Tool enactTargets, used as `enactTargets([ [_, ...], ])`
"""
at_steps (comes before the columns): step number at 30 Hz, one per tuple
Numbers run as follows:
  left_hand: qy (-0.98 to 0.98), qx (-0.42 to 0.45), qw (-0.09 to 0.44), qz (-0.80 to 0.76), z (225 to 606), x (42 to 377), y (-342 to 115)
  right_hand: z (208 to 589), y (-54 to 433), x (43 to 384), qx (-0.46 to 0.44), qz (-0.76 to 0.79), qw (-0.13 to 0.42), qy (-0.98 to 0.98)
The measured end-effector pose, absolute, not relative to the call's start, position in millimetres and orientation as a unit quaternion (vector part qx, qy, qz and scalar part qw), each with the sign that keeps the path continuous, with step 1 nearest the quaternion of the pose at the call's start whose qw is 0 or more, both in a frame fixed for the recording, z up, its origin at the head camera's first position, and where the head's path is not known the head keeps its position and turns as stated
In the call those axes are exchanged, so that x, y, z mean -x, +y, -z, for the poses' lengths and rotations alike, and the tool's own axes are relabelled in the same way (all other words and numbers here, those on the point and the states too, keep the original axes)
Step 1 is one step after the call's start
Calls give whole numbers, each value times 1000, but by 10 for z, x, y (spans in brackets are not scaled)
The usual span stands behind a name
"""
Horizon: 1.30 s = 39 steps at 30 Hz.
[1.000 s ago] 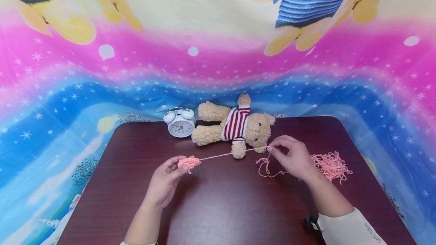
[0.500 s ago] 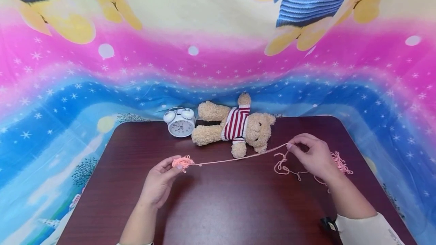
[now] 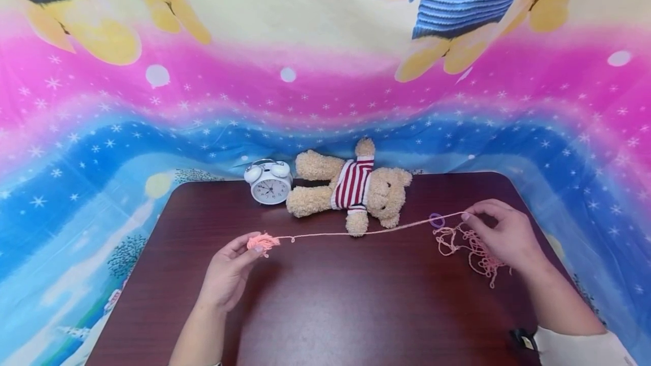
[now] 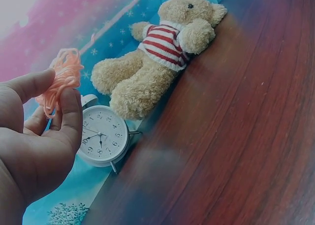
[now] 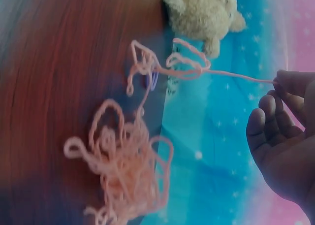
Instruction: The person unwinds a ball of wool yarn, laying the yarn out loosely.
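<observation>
My left hand (image 3: pixel 231 270) pinches a small wound bundle of peach-pink yarn (image 3: pixel 262 243) between thumb and fingers, above the table's left half. From that bundle a strand of yarn (image 3: pixel 325 234) stretches across to my right hand (image 3: pixel 500 236), whose thumb and forefinger pinch it. Its other fingers are loosely bent in the right wrist view. Under and beside the right hand lies a loose tangle of the same yarn (image 5: pixel 130 173), with several loops spread out. A small purple ring (image 3: pixel 437 220) shows beside the tangle, behind the taut strand.
A teddy bear (image 3: pixel 352 188) in a red-and-white striped shirt lies on its back at the table's far edge. Left of it stands a white twin-bell alarm clock (image 3: pixel 269 186). A printed cloth (image 3: pixel 325 95) hangs behind the dark wooden table (image 3: pixel 325 309).
My right hand has moved right, lengthening the strand between both hands. The left hand has drifted slightly left with the bundle. The purple ring has come into sight.
</observation>
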<state>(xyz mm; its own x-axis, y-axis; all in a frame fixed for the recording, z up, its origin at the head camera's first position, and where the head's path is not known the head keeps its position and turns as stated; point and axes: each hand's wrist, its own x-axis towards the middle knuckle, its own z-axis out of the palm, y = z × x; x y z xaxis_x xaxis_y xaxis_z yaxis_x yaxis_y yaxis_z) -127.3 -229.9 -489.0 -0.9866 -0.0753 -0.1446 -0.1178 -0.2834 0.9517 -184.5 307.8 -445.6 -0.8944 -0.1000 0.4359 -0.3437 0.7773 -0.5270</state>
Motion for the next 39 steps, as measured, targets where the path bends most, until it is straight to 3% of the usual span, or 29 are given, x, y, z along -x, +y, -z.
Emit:
enactTargets([
  [24,612,110,6,-783,4874,1194,-2601,4410,3937,1637,-24,-253,165,-953],
  [39,598,83,-24,-797,4959,1160,-2789,4474,4177,1642,4,-225,144,-964],
])
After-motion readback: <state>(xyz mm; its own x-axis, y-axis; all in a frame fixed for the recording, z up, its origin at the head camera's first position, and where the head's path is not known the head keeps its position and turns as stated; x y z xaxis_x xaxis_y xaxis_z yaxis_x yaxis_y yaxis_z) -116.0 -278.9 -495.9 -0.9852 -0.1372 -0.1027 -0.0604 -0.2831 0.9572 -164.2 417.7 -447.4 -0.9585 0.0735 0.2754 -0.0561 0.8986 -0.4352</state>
